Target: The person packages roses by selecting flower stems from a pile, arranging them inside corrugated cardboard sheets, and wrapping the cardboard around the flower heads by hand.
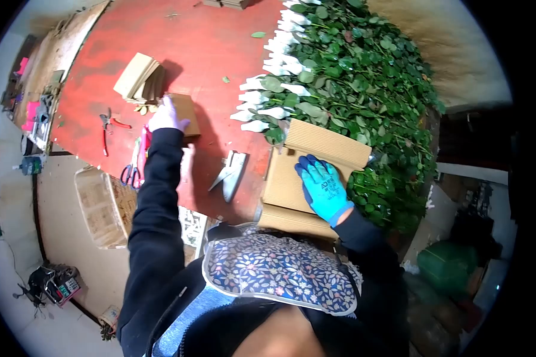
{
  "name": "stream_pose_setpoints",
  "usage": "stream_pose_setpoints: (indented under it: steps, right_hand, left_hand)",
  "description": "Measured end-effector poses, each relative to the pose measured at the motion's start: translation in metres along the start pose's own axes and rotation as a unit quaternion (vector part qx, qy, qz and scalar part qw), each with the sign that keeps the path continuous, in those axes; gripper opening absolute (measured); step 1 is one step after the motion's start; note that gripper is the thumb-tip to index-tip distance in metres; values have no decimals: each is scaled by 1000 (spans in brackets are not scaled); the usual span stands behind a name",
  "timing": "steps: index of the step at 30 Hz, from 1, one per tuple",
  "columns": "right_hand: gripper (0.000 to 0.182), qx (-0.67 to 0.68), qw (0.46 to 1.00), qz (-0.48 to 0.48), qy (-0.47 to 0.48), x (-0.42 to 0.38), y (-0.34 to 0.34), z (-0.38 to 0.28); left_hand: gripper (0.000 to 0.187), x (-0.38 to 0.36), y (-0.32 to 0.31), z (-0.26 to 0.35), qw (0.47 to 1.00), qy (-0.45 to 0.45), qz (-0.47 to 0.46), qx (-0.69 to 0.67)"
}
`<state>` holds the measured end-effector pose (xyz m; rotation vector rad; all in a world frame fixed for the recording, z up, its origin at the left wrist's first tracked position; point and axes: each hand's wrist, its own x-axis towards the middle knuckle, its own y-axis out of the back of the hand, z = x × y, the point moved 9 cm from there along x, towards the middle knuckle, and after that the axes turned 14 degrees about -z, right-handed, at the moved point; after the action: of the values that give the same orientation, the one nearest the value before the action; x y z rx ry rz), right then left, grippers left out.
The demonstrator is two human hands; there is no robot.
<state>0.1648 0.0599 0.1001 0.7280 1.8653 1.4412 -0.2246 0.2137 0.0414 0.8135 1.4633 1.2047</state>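
My left hand (168, 118), in a pale lilac glove, reaches over the red table to a stack of small brown cardboard pieces (186, 109). Its thumb and forefinger are spread at the stack's near left edge, and the other fingers are partly hidden. In a blue-green rubber-coated glove, my right hand (326, 187) lies flat with fingers stretched on a folded corrugated cardboard wrap (283, 181). The wrap's upper flap overlaps rose stems (363, 77) with white-covered heads (255, 98). A grey-white stapler (235, 175) rests between my hands.
Another pile of cardboard pieces (138, 78) stands beyond my left hand. Red-handled pliers (107, 125) and blue-handled scissors (131, 174) lie on the table's left side. A plastic basket (95, 208) sits below the table edge. More cardboard (226, 3) is at the far edge.
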Motion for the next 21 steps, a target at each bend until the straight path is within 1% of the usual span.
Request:
stream_pose_setpoints:
  steps: [1, 2, 3, 5, 7, 8, 9, 10, 11, 12, 13, 14, 15, 16, 17, 18, 19, 20, 21]
  right_hand:
    - [42, 11, 1000, -13, -1, 0, -9, 3]
    - [42, 15, 1000, -19, -4, -1, -8, 5]
    - [42, 20, 1000, -24, -5, -1, -6, 4]
    - [43, 21, 1000, -19, -10, -2, -4, 7]
    - [43, 12, 1000, -21, -2, -1, -8, 7]
    - [43, 10, 1000, -22, -8, -1, -10, 9]
    - [43, 13, 1000, -22, -11, 0, -10, 9]
    - [43, 12, 1000, -17, -4, -1, -7, 8]
    - [43, 10, 1000, -12, 4, -1, -6, 7]
    - [42, 11, 1000, -5, 8, -1, -6, 7]
    - [42, 10, 1000, -6, 7, -1, -6, 9]
    - [42, 13, 1000, 0, 17, -1, -4, 9]
    - [42, 15, 999, 6, 29, -2, -2, 9]
    - [42, 12, 999, 2, 32, -3, -1, 7]
    - [43, 13, 999, -27, 16, -4, -4, 9]
    - [43, 11, 998, -57, 1, -3, -6, 12]
    - [44, -13, 992, -125, 9, -2, -25, 19]
    - [45, 5, 997, -73, 30, -1, -31, 23]
    - [44, 21, 997, -58, 42, 0, -38, 29]
  left_hand:
    - [96, 7, -1, -1, 997, 32, -68, -21]
    - [93, 13, -6, -8, 998, 18, -36, -38]
    - [91, 13, -5, -12, 996, 36, -54, -65]
    - [85, 14, -10, -22, 995, -25, 65, -67]
    - [75, 23, -27, -39, 988, -26, -9, -149]
    - [66, 19, -29, -48, 980, -23, -9, -196]
    - [56, 17, -29, -50, 972, -37, -45, -229]
    - [50, 13, -29, -54, 930, -102, -44, -349]
    - [44, 5, -31, -58, 870, -163, -42, -463]
    - [39, -19, -19, -41, 802, -202, -59, -559]
    - [35, -53, 9, -12, 720, -238, -75, -648]
    - [35, -87, 29, 25, 691, -261, -158, -655]
    - [37, -110, 28, 52, 681, -289, -218, -636]
    - [37, -133, 21, 82, 666, -293, -298, -618]
    - [36, -161, 28, 126, 661, -334, -325, -588]
    - [41, -184, 9, 164, 621, -349, -418, -563]
    - [35, -196, -13, 193, 618, -387, -425, -536]
    - [32, -204, -32, 219, 620, -363, -446, -533]
    - [30, -208, -48, 235, 619, -339, -466, -534]
